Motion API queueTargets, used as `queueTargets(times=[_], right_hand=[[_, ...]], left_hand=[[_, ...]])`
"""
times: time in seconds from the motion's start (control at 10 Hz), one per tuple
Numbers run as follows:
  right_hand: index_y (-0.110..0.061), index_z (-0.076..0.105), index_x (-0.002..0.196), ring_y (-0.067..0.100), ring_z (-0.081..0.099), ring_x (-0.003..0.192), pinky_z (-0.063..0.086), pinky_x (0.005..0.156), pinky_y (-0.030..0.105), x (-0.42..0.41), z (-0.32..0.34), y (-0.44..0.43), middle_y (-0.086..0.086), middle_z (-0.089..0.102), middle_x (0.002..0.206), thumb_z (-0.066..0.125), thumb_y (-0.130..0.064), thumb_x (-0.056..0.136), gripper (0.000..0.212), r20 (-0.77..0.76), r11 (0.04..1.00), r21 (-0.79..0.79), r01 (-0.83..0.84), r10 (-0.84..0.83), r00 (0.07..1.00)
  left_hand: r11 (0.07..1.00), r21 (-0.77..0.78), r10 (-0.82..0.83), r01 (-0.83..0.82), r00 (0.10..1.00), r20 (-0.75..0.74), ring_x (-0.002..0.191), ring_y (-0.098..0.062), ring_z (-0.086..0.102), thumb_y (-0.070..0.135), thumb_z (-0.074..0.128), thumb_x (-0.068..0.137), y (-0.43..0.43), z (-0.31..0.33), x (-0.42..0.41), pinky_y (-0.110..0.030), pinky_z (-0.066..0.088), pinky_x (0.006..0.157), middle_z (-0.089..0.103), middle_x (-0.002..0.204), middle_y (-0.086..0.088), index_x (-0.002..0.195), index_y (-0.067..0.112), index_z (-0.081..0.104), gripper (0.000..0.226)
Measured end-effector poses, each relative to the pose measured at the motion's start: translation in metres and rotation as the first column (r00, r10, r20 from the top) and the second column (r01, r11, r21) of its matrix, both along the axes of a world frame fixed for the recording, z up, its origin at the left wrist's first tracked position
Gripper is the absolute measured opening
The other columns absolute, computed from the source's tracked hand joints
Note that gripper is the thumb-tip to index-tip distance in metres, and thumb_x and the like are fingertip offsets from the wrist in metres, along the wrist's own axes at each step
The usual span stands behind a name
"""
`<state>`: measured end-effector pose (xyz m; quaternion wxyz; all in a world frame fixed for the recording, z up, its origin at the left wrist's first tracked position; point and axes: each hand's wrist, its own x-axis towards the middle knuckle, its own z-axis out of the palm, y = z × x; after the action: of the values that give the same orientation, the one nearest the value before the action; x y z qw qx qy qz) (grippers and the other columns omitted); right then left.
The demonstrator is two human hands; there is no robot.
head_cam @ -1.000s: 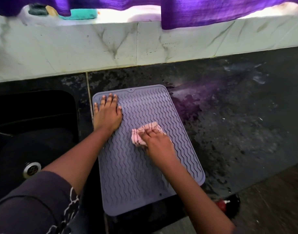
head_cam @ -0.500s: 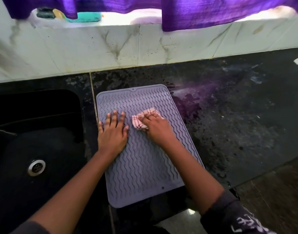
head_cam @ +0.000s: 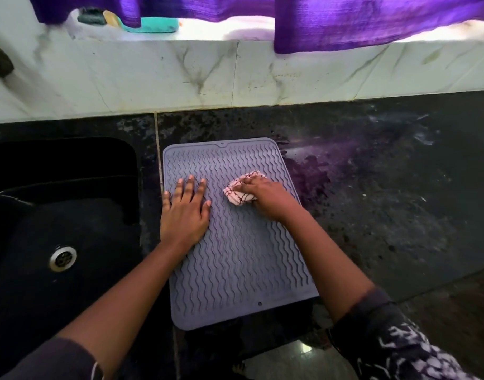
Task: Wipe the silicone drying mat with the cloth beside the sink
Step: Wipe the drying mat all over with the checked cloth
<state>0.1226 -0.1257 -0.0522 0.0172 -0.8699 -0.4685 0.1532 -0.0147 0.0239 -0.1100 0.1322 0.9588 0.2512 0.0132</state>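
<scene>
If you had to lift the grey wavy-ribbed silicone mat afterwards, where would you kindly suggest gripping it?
Probably the near edge of the grey silicone mat, pinched from the front. It seems to overhang the black counter there, so fingers could slip beneath; elsewhere it lies flat.

Right hand (head_cam: 268, 197) presses cloth (head_cam: 239, 193) on mat (head_cam: 240, 256); left hand (head_cam: 184, 215) lies flat.

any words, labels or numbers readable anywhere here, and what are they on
None can be read for certain.
Right sleeve: white printed marks that look like letters, too distorted to read.
Silicone mat: wavy ridges only, no text.
Cloth: dark check lines, no text.
Items on the window ledge: too blurred to tell.
</scene>
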Motion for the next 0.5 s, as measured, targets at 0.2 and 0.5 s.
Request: queueTargets(times=[0.2,0.5], right_hand=[[-0.033,0.044,0.136,0.018,0.039,0.132,0.030,0.111,0.039,-0.020,0.021,-0.042,-0.005,0.042,0.146,0.050,-0.002,0.090,0.056,-0.159,0.984,-0.095,-0.147,0.131,0.979],[-0.033,0.030,0.143,0.026,0.027,0.139,0.032,0.107,0.054,-0.037,-0.003,0.011,0.006,0.025,0.154,0.041,-0.004,0.093,0.059,0.042,0.986,0.013,0.168,-0.168,0.985]], left_hand=[[1.000,-0.004,0.002,-0.002,1.000,0.001,0.148,-0.022,-0.001,0.043,0.020,0.099,0.000,0.000,0.000,-0.047,-0.001,0.117,0.005,0.161,0.000,0.151,0.029,0.007,0.055],[1.000,0.000,0.009,-0.009,1.000,0.007,0.148,-0.020,0.000,0.044,0.020,0.099,-0.001,-0.001,0.000,-0.046,0.000,0.117,0.006,0.160,0.000,0.151,0.029,0.008,0.055]])
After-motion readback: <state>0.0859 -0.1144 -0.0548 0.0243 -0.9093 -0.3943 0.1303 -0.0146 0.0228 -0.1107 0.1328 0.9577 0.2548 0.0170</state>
